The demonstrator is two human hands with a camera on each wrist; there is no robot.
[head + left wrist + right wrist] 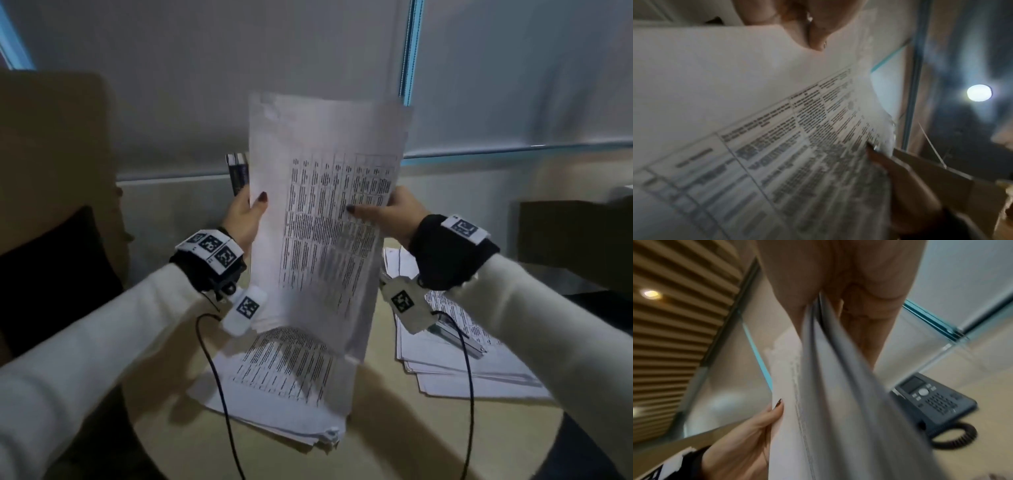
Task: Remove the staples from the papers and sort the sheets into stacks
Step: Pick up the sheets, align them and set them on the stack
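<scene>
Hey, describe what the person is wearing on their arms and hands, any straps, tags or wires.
Both arms wear cream sleeves. Each wrist has a black band with white square-patterned marker tags, plus a white tagged unit hanging below, trailing a thin black cable. The left hand and right hand are bare, with dark-painted nails.

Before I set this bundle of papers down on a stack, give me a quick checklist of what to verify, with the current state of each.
1. Left hand grips the left edge of the upright white printed paper bundle: ok.
2. Right hand pinches the bundle's right edge, thumb on the front: ok.
3. Staple already out of the bundle: cannot tell, no staple shows and the frames are blurred.
4. Flat white paper stack in the middle of the round beige table, under the bundle, free to receive sheets: ok.
5. Right-hand paper stack free: not ok, a metallic tool lies on it.
6. Black wrist cables off the middle stack: not ok, the left one crosses it.
</scene>
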